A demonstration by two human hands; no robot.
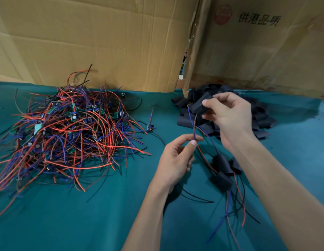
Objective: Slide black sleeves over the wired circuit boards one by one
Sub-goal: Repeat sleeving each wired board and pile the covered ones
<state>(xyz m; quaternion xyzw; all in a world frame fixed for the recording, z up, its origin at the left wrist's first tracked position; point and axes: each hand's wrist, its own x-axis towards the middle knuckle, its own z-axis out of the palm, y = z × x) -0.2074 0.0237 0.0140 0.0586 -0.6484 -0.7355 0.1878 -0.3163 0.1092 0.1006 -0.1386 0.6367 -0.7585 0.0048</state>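
Both hands work together: the right hand (228,115) grips a black sleeve (201,105), the left hand (177,156) pinches the wires (194,127). Keeping these wires tight and straight should help the sleeve slide fully over the board.

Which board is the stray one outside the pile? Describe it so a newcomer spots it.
Start at the big tangle of red and blue wired circuit boards on the green cloth. Just right of its edge, a single small board lies alone, its thin wires running up and away. It alone touches no other board.
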